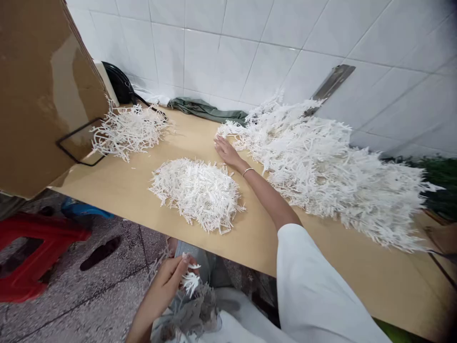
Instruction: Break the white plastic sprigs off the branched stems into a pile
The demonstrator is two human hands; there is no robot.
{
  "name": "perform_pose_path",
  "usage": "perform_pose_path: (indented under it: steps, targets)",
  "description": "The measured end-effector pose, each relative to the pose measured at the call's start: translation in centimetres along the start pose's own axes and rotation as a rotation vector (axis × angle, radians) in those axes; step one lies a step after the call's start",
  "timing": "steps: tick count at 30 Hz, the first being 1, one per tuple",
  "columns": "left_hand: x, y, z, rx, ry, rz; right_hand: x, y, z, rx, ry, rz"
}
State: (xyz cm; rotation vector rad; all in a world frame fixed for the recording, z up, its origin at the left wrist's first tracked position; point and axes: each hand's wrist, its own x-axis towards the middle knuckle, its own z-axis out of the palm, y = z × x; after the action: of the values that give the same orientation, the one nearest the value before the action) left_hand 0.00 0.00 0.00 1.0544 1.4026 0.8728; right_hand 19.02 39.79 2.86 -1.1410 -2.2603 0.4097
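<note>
My left hand (173,275) is low in front of my lap, below the table's edge. Its fingers are pinched on a small bunch of white branched plastic sprigs (191,282). Across the table reaches my right hand (227,152), with a thin bracelet at the wrist. Its fingers stretch out to the left tip of a large heap of white branched sprigs (307,157), and no sprig shows clearly in its grasp. A smaller pile of short white sprigs (198,193) lies between my hands, near the table's front edge.
On the tan table (117,190), a loose pile of thin white branches (132,128) lies beside a cardboard box (39,95). Dark green cloth (207,110) and a metal strip (332,85) are by the tiled wall. A red stool (39,252) stands on the floor.
</note>
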Motion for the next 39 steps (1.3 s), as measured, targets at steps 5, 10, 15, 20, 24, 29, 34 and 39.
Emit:
perform_pose_path:
  steps: [5,10,15,20,24,29,34,39]
  targets:
    - [0.2,0.1,0.0,-0.062,0.091,-0.021,-0.5,-1.2,0.3,0.138,-0.107,0.023]
    - [0.6,0.3,0.0,-0.118,0.035,0.020,-6.0,-3.5,-1.0,0.326,-0.213,0.031]
    - [1.6,1.2,-0.4,-0.079,-0.098,0.070,-9.3,-5.2,-2.7,0.434,-0.213,0.067]
    - [1.2,4.4,-0.4,-0.029,-0.141,0.230,-12.7,-8.4,-5.1,0.445,0.025,0.090]
    - [0.1,7.0,0.4,-0.169,0.006,0.361,-17.4,-13.9,-6.5,0.471,0.176,-0.152]
    - [0.1,7.9,2.6,-0.311,0.266,0.527,-21.5,-19.7,-5.9,0.438,0.008,-0.489]
    - [0.2,6.9,4.2,-0.294,0.369,0.577,-22.9,-21.5,-5.4,0.366,-0.137,-0.474]
    - [-0.1,5.7,3.9,-0.322,0.356,0.664,-23.4,-21.8,-5.8,0.464,-0.250,-0.399]
